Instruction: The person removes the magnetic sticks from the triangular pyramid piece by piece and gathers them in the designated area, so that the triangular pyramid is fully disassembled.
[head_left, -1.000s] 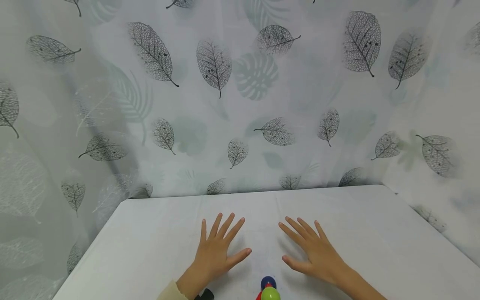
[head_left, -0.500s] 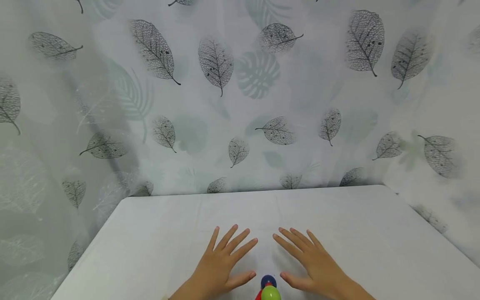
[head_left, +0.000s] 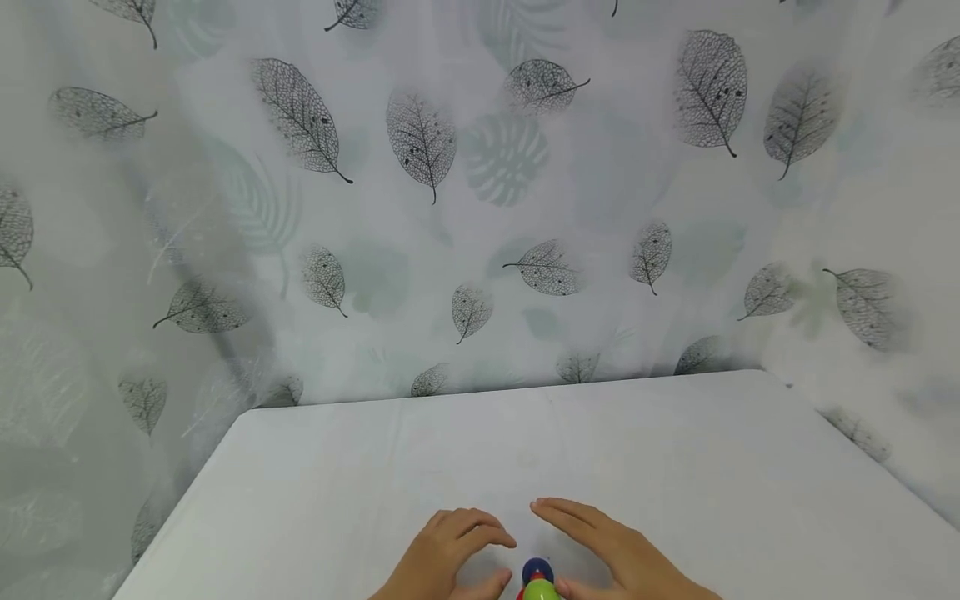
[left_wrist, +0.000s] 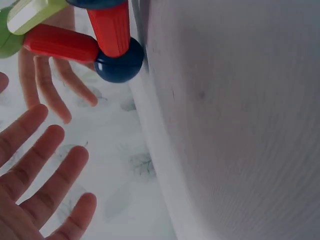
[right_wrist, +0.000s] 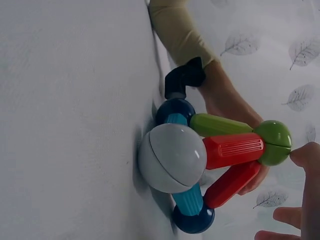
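A pyramid-shaped toy of magnetic rods and balls stands on the white table, its green ball on top. Red rods, a green rod and light blue rods join blue balls and a large grey ball. My left hand hovers on the toy's left, fingers bent loosely and spread, holding nothing; the left wrist view shows its fingers apart from the rods. My right hand is on the right, fingers extended. Its thumb is at the green ball, apparently touching it.
The white table extends ahead and to both sides. Behind and beside it hangs a pale curtain with a leaf print. A black object sits near the left wrist, by the beige sleeve.
Both hands have come back towards the body and closer together around the toy. Their widely spread fingers have drawn closer, and the left fingers have bent. The toy stays in place.
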